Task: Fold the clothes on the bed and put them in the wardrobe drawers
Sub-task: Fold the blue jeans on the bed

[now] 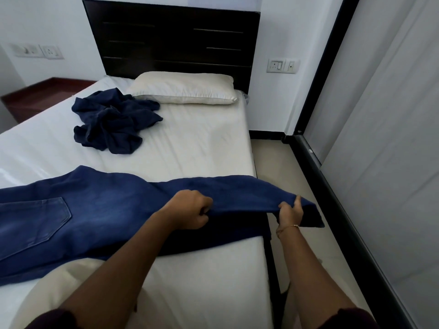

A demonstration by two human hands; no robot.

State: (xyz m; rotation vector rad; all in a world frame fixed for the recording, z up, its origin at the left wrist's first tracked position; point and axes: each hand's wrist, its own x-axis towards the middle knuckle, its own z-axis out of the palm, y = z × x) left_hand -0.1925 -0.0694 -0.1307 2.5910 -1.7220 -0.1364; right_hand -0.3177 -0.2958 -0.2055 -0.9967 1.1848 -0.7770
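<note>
The blue jeans (99,210) lie flat across the bed (194,148), stretched from side to side. One back pocket shows at the wide end. The leg end of the jeans sticks out past the edge of the bed and hangs over the floor (297,186).

The left hand (190,210) is curled tight on the near edge of the jeans, about halfway along the leg. The right hand (291,213) pinches the leg end of the jeans, with the thumb on top and the fingers under the cloth. That end is lifted a little off the bed. The right wrist has a thin gold bracelet (288,227) on it.

Farther up the bed from the jeans there is a dark blue cloth (111,122), all crumpled in a heap (what kind of clothing it is cannot be told). It does not touch the jeans. Just past it, at the top of the bed, lies a cream pillow (183,87). One corner of the dark blue cloth is right beside the pillow. Behind the pillow stands a dark headboard (171,36).

Beside the bed, past the strip of floor, there is a tall pale panel with a black frame (332,181). On the wall by the headboard there is a white switch plate (282,65).
</note>
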